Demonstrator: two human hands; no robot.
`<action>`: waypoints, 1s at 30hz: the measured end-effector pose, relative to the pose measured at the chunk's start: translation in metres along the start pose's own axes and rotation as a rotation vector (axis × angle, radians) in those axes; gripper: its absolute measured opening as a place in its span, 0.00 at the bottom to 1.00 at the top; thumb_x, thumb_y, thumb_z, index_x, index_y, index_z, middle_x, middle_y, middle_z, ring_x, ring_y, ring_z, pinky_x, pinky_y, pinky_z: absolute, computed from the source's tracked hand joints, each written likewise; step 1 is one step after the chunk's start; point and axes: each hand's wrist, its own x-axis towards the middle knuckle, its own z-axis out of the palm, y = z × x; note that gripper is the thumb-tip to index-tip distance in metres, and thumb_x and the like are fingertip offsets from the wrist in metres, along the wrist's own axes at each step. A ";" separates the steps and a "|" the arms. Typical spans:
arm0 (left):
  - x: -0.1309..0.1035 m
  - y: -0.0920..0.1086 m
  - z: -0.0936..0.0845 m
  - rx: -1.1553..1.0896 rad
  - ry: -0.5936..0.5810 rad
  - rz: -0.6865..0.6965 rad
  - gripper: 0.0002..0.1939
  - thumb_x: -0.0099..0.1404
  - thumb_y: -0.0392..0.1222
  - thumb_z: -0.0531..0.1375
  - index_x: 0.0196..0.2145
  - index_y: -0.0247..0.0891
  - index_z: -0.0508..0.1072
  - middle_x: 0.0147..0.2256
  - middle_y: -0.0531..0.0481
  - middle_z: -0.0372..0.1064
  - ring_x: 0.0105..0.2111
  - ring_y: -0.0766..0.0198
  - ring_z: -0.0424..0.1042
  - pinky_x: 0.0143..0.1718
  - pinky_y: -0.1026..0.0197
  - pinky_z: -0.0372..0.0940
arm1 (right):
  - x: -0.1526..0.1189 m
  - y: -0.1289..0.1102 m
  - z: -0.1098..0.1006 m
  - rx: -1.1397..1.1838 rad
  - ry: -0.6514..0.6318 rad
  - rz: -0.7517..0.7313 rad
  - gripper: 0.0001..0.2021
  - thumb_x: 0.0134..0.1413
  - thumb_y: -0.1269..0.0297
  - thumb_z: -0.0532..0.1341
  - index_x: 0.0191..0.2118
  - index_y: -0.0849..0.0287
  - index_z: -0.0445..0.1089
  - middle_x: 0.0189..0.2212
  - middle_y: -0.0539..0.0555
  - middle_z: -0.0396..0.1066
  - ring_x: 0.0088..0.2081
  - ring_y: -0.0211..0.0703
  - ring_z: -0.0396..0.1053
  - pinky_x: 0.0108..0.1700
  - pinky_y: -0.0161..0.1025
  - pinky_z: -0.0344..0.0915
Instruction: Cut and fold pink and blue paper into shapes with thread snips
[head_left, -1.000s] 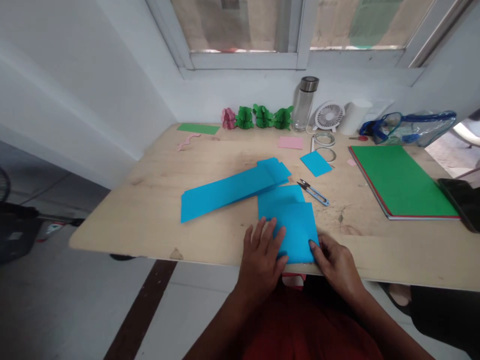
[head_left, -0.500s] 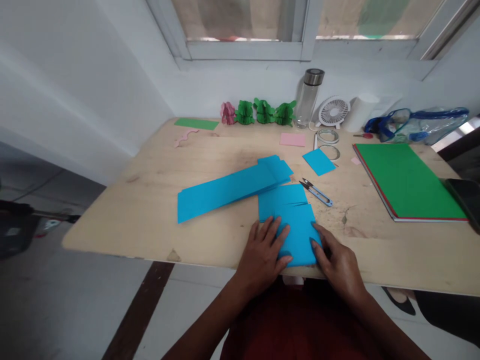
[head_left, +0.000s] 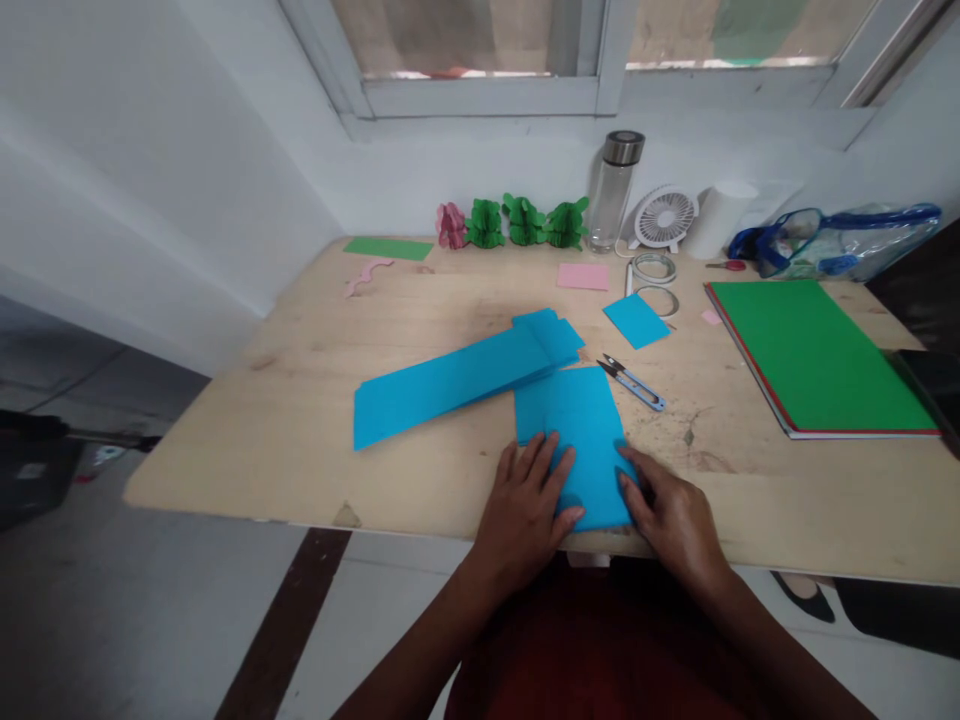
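Single head cam looks fwd & down from nr edge of wooden table (head_left: 420, 490), fairly close, w/ window (head_left: 484, 98) at top.

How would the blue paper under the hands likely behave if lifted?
The blue paper would probably feel light, as its edges look thin. It may bend or crease easily, since no stiff backing shows. With the left hand spread over its left side, it could drag or buckle if pulled from the right.

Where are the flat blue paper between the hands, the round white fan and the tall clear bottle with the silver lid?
Blue paper (head_left: 592, 463): head view, upper face near the middle.
Round white fan (head_left: 666, 217): head view, grille centre.
Clear bottle (head_left: 611, 200): head view, body below the lid.
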 end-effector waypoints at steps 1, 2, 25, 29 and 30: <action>0.000 0.000 0.000 -0.001 -0.001 0.000 0.27 0.68 0.53 0.49 0.61 0.38 0.59 0.62 0.41 0.53 0.62 0.49 0.51 0.59 0.42 0.49 | 0.000 0.000 0.000 -0.001 -0.002 -0.003 0.18 0.61 0.59 0.51 0.52 0.57 0.69 0.45 0.57 0.76 0.40 0.51 0.76 0.39 0.47 0.73; 0.000 0.000 0.001 -0.004 -0.004 0.000 0.28 0.68 0.53 0.49 0.61 0.38 0.59 0.62 0.41 0.52 0.62 0.49 0.51 0.59 0.42 0.49 | 0.001 0.000 0.000 -0.002 -0.003 -0.004 0.18 0.61 0.59 0.51 0.52 0.57 0.69 0.44 0.57 0.76 0.40 0.51 0.76 0.39 0.47 0.73; 0.000 -0.001 0.002 0.045 -0.030 -0.011 0.27 0.69 0.53 0.48 0.61 0.39 0.58 0.63 0.43 0.51 0.62 0.50 0.51 0.60 0.43 0.49 | 0.002 0.001 0.002 -0.012 -0.016 0.024 0.18 0.61 0.58 0.52 0.52 0.58 0.70 0.44 0.55 0.76 0.39 0.51 0.76 0.39 0.47 0.73; 0.000 -0.001 0.002 0.044 -0.032 -0.007 0.27 0.69 0.53 0.47 0.61 0.39 0.58 0.63 0.42 0.51 0.62 0.50 0.51 0.59 0.43 0.49 | 0.002 0.001 0.003 -0.018 -0.014 0.022 0.18 0.61 0.59 0.52 0.52 0.58 0.70 0.43 0.55 0.76 0.38 0.51 0.76 0.37 0.47 0.73; 0.000 -0.001 0.002 0.048 -0.030 -0.005 0.27 0.69 0.53 0.48 0.61 0.39 0.58 0.63 0.42 0.51 0.62 0.50 0.51 0.59 0.43 0.49 | 0.002 0.001 0.003 -0.024 -0.013 0.019 0.18 0.61 0.59 0.52 0.52 0.58 0.70 0.43 0.55 0.76 0.38 0.51 0.76 0.37 0.47 0.73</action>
